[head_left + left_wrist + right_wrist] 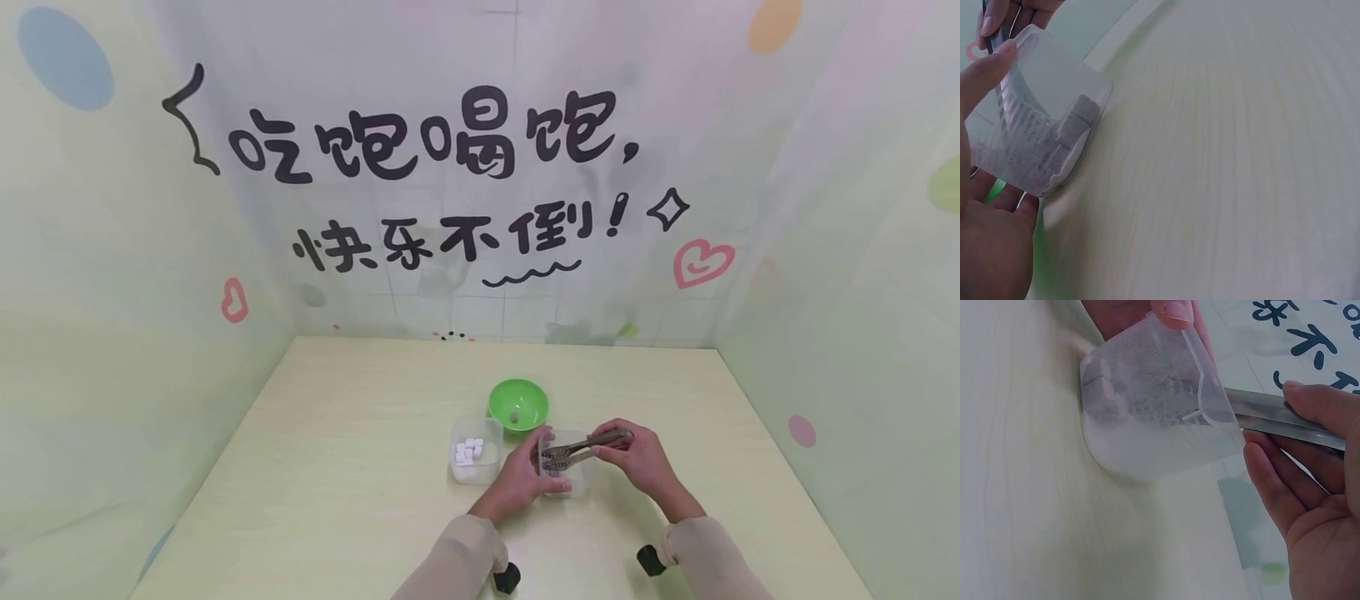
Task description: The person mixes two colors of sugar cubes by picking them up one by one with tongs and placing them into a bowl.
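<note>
Head view shows metal tongs (577, 446), their perforated-looking heads inside a clear, square plastic container (576, 483); grey blocks (1074, 124) show through its wall in the left wrist view. The left hand (521, 471) is clamped on the container, thumb and fingers on different walls. The right hand (636, 454) pinches the tongs' handle end. Just beside, on the pale wood-grained bench (337, 467), stand a second clear plastic container (491, 473) of white cubes (469, 451) and a round green bowl (531, 407) bearing one greyish piece (514, 417). Black lettering (487, 133) marks the pale back wall (420, 50).
</note>
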Available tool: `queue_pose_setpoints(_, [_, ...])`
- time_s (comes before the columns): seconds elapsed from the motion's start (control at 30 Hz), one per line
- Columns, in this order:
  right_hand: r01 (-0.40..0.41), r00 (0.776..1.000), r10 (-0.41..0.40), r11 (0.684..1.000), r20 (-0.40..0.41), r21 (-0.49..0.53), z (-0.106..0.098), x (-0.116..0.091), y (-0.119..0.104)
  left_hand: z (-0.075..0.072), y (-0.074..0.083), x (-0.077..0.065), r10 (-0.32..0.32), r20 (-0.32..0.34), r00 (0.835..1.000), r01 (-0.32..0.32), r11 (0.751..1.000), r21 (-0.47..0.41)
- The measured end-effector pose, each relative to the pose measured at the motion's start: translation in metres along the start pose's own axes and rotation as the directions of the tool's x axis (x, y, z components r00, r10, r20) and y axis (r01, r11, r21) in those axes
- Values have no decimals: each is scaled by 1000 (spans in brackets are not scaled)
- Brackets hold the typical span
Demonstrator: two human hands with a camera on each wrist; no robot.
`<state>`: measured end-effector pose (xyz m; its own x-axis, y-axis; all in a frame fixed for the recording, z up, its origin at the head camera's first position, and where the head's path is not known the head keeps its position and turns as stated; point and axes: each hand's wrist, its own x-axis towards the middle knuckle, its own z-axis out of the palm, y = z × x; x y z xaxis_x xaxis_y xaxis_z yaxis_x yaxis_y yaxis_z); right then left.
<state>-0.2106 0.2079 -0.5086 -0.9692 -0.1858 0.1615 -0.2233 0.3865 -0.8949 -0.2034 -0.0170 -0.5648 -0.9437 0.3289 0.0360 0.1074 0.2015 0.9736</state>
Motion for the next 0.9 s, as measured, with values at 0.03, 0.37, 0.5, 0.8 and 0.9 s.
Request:
queue_pose_setpoints(0.03, [4, 1000, -4, 1000, 0, 2, 0, 0, 0, 0, 0, 0, -5, 0, 1000, 5, 1000, 1])
queue_pose_setpoints(0.37, [-6, 1000, 6, 1000, -21, 2, 1, -1, 2, 1, 1, 0, -7, -5, 1000, 7, 1000, -3])
queue_pose_setpoints(0.5, [-19, 999, 19, 1000, -32, 12, -2, -3, 1, 1, 1, 0, -1, -9, 1000, 1, 1000, -2])
queue_pose_setpoints(0.8, [-29, 997, 32, 999, -74, 35, -11, -7, 0, 0, 2, -1, -18, 3, 1000, 18, 1000, -8])
queue_pose_setpoints(0.9, [-37, 996, 42, 997, -83, 60, -14, -7, 1, 0, 2, -1, -11, 8, 1000, 12, 1000, -20])
